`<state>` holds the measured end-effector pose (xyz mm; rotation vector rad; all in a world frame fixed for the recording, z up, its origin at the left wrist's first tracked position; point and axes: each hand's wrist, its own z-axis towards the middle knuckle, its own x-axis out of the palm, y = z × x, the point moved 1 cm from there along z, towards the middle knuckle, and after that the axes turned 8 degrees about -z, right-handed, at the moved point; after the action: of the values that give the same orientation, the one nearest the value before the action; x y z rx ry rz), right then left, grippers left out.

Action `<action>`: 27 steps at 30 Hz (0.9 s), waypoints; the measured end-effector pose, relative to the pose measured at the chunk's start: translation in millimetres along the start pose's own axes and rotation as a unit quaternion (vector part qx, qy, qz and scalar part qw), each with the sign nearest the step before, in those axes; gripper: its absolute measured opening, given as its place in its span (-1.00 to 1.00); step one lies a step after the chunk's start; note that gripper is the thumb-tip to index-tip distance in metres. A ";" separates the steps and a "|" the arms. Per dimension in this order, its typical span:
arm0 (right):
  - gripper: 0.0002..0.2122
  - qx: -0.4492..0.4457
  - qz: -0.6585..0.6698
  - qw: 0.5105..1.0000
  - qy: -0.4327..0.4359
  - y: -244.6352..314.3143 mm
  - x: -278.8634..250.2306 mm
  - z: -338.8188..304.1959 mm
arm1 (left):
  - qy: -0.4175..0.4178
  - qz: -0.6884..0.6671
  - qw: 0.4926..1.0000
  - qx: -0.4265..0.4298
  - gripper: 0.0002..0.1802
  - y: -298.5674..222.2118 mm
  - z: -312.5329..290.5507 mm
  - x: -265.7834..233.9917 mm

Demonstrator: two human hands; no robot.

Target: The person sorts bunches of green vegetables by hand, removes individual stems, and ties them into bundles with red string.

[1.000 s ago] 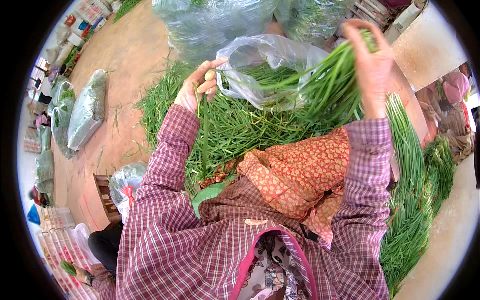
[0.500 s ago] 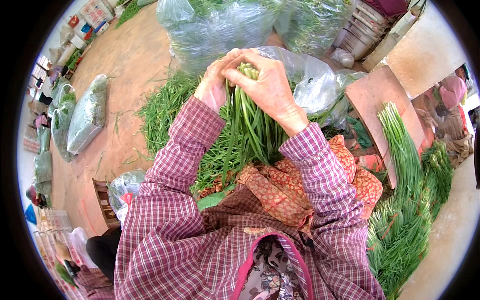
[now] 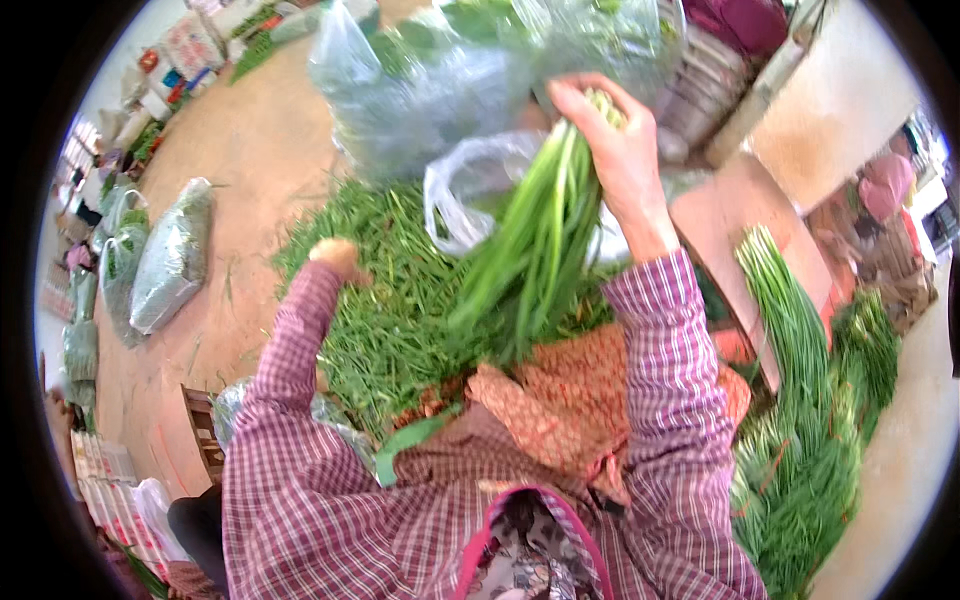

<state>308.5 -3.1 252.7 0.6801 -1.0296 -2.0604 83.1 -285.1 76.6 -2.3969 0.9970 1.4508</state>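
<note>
Two filled bags (image 3: 176, 262) sit at nine o'clock. Toward half past nine the left hand (image 3: 337, 258) shows against a pile of loose greens (image 3: 390, 330); blur hides its fingers, so I cannot tell their state. At one o'clock a bunch of green stalks (image 3: 540, 230) hangs from the right hand (image 3: 622, 150), closed round its pale ends. Bundled stalks (image 3: 800, 490) lie at four o'clock.

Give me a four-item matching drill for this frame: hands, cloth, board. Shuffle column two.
Column one:
1. Right hand
2. Left hand
3. Patterned cloth
4. Flat board

Column two:
A. Orange, nearer the person's body than the bag
B. Holding a bunch of greens
C. Pinkish, right of the held bunch
D. At the left side of the loose pile, apart from the bunch

Pairs: 1-B, 2-D, 3-A, 4-C
</note>
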 end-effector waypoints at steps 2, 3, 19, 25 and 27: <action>-0.74 -0.036 -0.118 0.992 -0.015 -17.8 -5.2 11.1 | -0.038 -0.013 0.999 0.011 -0.18 11.8 -3.9 3.1; -0.77 -0.049 -0.145 0.988 -0.025 -17.1 -4.8 8.3 | -0.088 -0.093 0.990 0.067 -0.26 8.8 -18.6 -7.0; -0.78 0.018 -0.005 0.996 0.092 35.1 44.4 -23.0 | 0.093 -0.824 0.263 0.493 0.11 -172.9 -126.5 -127.2; -0.81 -0.188 -0.286 0.927 0.153 23.3 24.0 -15.9 | 0.082 -0.830 0.331 0.441 -0.01 -177.8 -136.6 -119.1; -0.79 -0.256 -0.366 0.873 0.195 14.0 22.5 -9.9 | 0.081 -0.828 0.371 0.411 -0.14 -175.0 -153.9 -124.9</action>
<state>307.2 -31.2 256.0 1.2524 0.0673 -2.5066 264.9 -165.5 226.9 -1.2740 -0.7342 -0.2015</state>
